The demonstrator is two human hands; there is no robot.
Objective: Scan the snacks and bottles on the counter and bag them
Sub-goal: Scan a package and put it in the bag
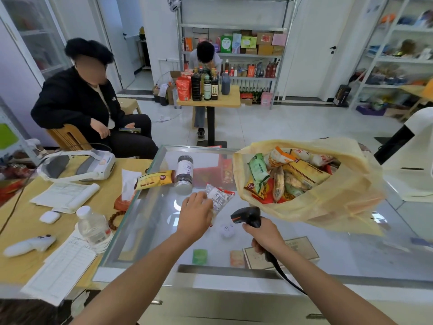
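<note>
On the glass counter (328, 252) my left hand (195, 213) grips the near end of a clear snack packet with a red edge (220, 195). My right hand (264, 234) holds a black barcode scanner (246, 215) by its handle, its head facing the packet. A dark-filled jar with a white label (184, 171) lies on its side farther back, beside a yellow snack packet (155, 179). To the right stands an open yellow plastic bag (328, 202) holding several snack packets.
A wooden table at the left carries a water bottle (92, 227), papers, a white headset (77, 166), an earbud case and a white controller (28, 246). A person sits at the back left. A white device (412, 158) stands at the counter's right end.
</note>
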